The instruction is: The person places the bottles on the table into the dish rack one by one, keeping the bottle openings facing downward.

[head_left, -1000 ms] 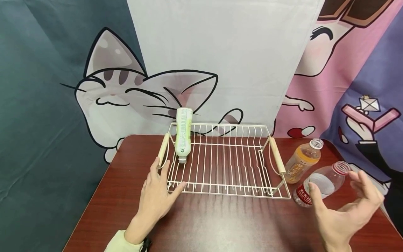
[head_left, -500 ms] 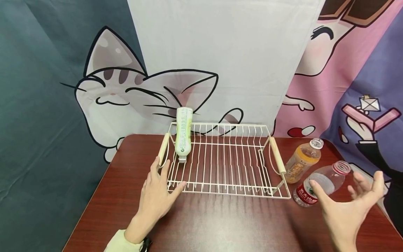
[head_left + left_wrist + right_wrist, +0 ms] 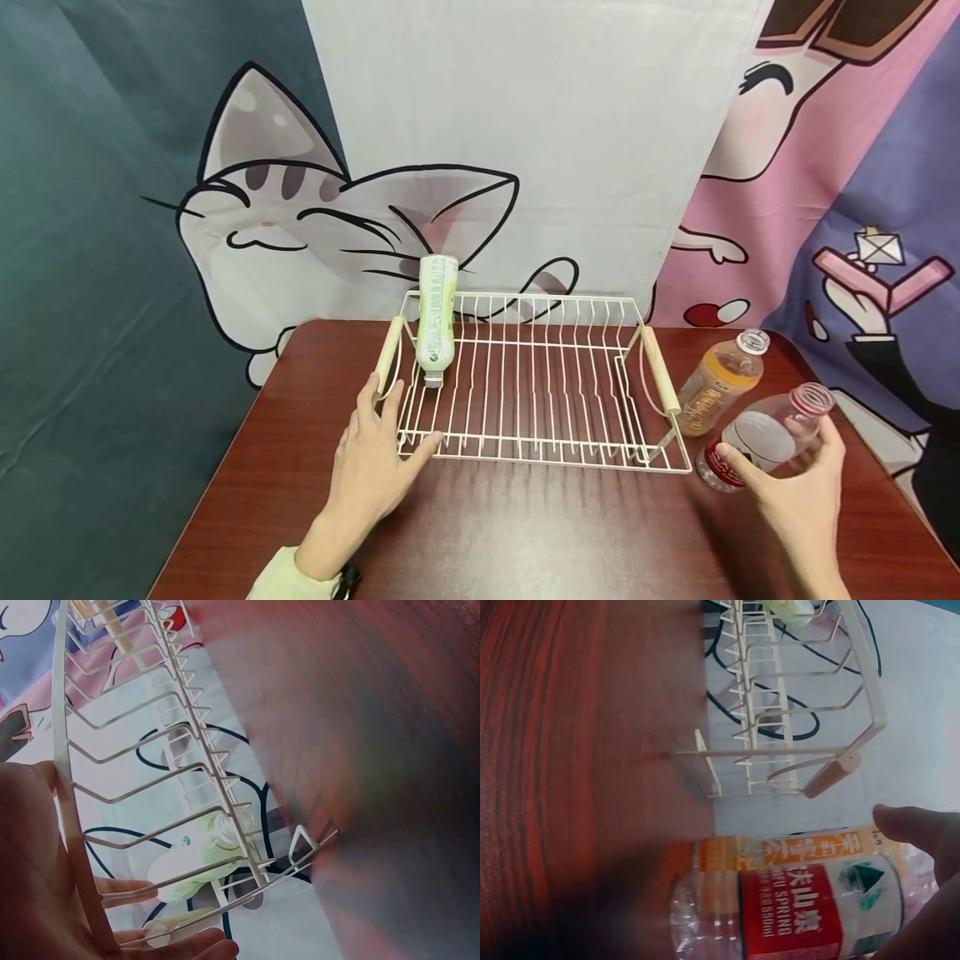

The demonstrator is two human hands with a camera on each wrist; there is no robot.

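Note:
A cream wire dish rack [image 3: 540, 463] with two wooden handles stands on the table. My left hand [image 3: 367, 467] rests at its front left corner, fingers spread near the left handle and thumb over the front rail. Inside the rack, on the left, a pale green bottle [image 3: 437, 321] leans with its cap toward me. On the right, my right hand [image 3: 802, 492] reaches around a clear water bottle [image 3: 787, 911] with a red and white label, uncapped and upright. In the right wrist view the thumb [image 3: 919, 825] is extended and looks apart from the bottle; the other fingers are mostly hidden.
An uncapped bottle with an orange label [image 3: 716, 387] stands just behind the water bottle, close to the rack's right handle [image 3: 660, 371]. The dark red wooden table [image 3: 525, 533] ends at a printed cloth backdrop [image 3: 570, 150].
My right hand has opened wider, then moved left, so that thumb and fingers now lie on either side of the water bottle. The left hand, rack and bottles have stayed put.

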